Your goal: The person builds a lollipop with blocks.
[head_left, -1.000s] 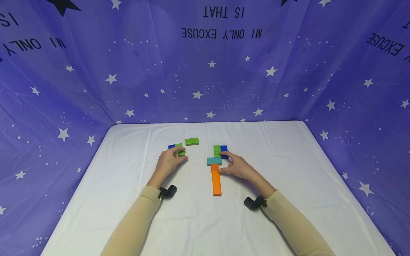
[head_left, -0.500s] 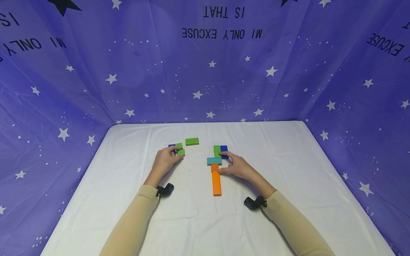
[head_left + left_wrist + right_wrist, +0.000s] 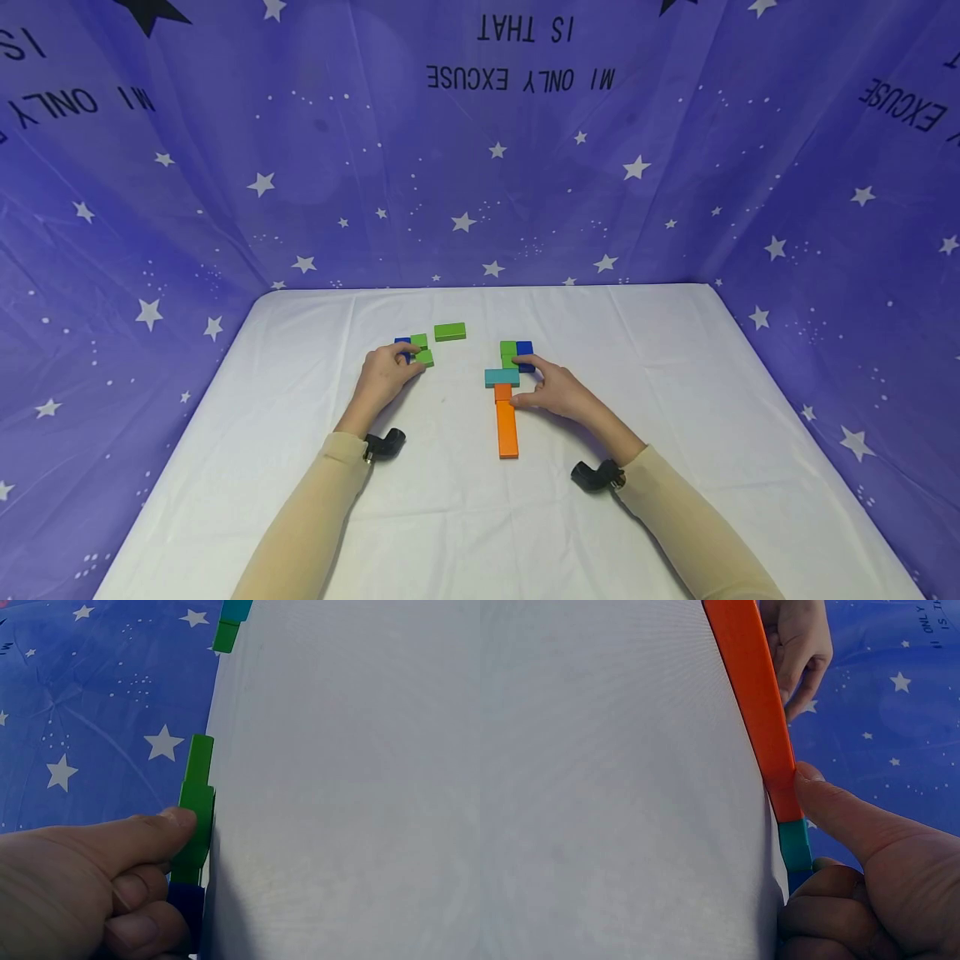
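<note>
A small green block (image 3: 424, 358) is lying in the grasp of the left hand (image 3: 381, 375), low over the table on the person's left; the thumb and forefinger are pinching it. Just beyond it, a second green block (image 3: 418, 342) is sitting next to a blue block (image 3: 402, 342), which the fingers are partly hiding from me. A longer green block (image 3: 450, 332) is lying farther off, apart from the hand.

On the person's right, a long orange block (image 3: 507, 431) is pointing toward the person. A small orange block (image 3: 502, 392) is adjoining its far end, a teal block (image 3: 502, 378) is lying crosswise beyond, and a pair of green blocks (image 3: 508, 347) is continuing the line, with a dark blue block (image 3: 524, 346) flanking the pair. The right hand (image 3: 558, 389) is resting beside this row: its thumb is touching the orange edge and its forefinger is meeting the nearer green piece, the two spreading apart and touching rather than pinching.

Black wrist devices (image 3: 387, 443) are projecting from the cuffs of beige sleeves (image 3: 303, 517). A white cloth (image 3: 450, 533) is covering the table, and a purple backdrop (image 3: 375, 167) with white stars and black lettering (image 3: 521, 78) is enclosing the far side and flanks.
</note>
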Motion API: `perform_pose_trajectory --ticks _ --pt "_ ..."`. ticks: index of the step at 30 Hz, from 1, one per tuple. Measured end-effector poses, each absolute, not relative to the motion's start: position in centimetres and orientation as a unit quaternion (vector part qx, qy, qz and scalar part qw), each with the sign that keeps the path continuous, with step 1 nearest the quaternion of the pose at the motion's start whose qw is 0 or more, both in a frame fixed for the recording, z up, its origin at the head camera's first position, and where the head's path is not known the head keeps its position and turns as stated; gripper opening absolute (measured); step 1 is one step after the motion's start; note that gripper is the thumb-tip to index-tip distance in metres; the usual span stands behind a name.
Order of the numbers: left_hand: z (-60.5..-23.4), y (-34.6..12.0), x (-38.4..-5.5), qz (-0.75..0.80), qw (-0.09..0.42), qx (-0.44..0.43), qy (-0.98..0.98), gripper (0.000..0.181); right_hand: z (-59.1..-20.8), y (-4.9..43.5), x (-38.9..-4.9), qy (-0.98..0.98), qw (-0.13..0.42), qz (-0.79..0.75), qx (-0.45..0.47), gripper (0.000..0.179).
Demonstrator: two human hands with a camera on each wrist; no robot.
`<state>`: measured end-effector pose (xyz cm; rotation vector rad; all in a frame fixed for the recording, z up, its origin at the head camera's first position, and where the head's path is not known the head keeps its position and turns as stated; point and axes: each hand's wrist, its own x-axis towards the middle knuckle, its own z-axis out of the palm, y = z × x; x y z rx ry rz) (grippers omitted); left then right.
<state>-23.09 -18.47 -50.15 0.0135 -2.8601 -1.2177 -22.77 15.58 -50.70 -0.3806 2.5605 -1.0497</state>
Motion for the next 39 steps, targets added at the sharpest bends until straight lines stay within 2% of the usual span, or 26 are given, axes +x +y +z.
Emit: perform_pose_trajectory --ticks 13,26,39 --pt "-49.9 -18.0 -22.8 -0.437 0.008 -0.012 -0.9 0.034 -50.7 15.6 -22.7 0.899 0.181 -0.375 -0.134 0.086" --pt "-48.7 -15.5 -23.0 -0.442 0.012 -0.052 -0.896 0.034 -50.6 15.6 -22.8 0.9 0.18 -0.373 -0.134 0.086" --pt "-48.7 -12.7 -23.8 -0.424 -0.012 -0.067 -0.903 0.03 -50.8 15.6 -23.0 0.905 0.176 -0.365 -0.133 0.086"
